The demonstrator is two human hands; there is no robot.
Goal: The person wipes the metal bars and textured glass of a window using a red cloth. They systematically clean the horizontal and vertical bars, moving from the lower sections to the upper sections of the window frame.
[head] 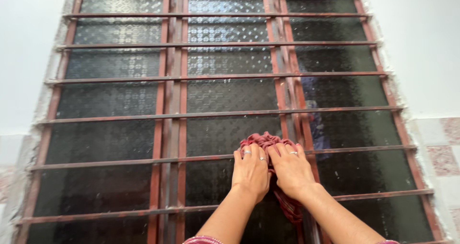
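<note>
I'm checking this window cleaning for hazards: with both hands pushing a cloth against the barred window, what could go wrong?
1. The left hand and right hand press a red cloth over a horizontal bar; the rings could catch or scrape on the worn metal.
2. Cloth hanging below the hands may snag on the grille.
3. Hard pressure could strain the patterned glass behind.
</note>
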